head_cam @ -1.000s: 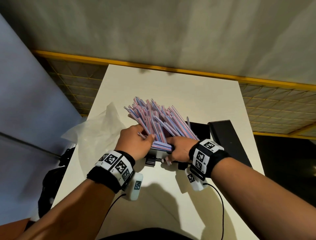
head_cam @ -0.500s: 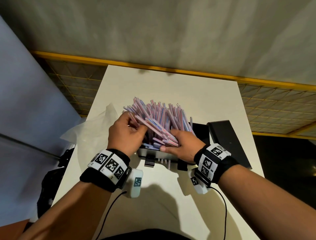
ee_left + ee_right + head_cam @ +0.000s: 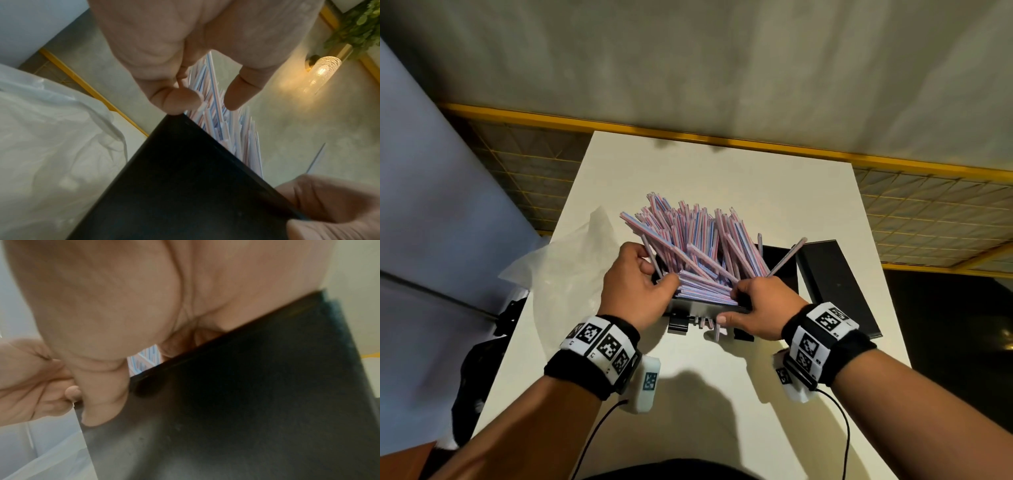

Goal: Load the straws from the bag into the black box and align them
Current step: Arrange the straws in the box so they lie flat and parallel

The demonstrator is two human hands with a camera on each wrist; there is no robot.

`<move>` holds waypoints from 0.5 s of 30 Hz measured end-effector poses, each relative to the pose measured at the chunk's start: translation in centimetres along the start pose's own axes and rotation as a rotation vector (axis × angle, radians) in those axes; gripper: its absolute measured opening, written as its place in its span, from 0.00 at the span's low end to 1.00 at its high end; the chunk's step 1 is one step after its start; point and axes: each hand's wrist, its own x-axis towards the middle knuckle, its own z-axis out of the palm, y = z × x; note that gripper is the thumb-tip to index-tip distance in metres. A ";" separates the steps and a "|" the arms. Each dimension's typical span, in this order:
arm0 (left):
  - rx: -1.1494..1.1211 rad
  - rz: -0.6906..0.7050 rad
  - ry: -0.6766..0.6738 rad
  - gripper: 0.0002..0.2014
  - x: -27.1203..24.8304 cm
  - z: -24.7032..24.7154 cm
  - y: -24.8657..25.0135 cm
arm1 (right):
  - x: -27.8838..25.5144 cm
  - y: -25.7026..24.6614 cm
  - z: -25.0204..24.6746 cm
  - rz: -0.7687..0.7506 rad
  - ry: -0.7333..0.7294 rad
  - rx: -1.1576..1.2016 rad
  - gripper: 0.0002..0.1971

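Observation:
Pink-and-blue striped straws point(image 3: 695, 240) lie in a loose, fanned heap in the black box point(image 3: 780, 260) at the table's middle, their far ends sticking up past its rim. My left hand point(image 3: 640, 284) is at the box's near left corner, its fingers curled round the left side of the heap and its thumb on the near straw ends. My right hand point(image 3: 760, 308) pinches the near wall, fingers curled over the rim onto the straws and thumb point(image 3: 102, 402) flat on the outside. The wrist views show the box point(image 3: 185, 186) and the straws point(image 3: 213, 113) close up.
The crumpled clear plastic bag point(image 3: 561, 267) lies left of the box on the white table point(image 3: 722, 171). A flat black lid point(image 3: 835, 284) lies to the right. A few straws point(image 3: 717, 330) poke out under the box's near side. One straw point(image 3: 787, 258) leans out right.
My left hand went up the heap's left side, then came back to the near left corner. My right hand slid from the top of the straws to the near wall. The heap stands steeper.

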 end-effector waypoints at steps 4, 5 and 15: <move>0.072 0.009 -0.030 0.20 0.1 -0.1 0.3 | 0.5 -0.2 0.1 0.095 0.033 -0.038 0.30; 0.082 0.010 -0.037 0.20 0.1 -0.2 0.4 | 0.7 -0.4 0.2 0.100 0.044 -0.029 0.30; 0.090 -0.007 -0.040 0.14 -0.2 -0.4 0.5 | 2.5 -2.5 0.1 0.136 -0.137 -0.037 0.26</move>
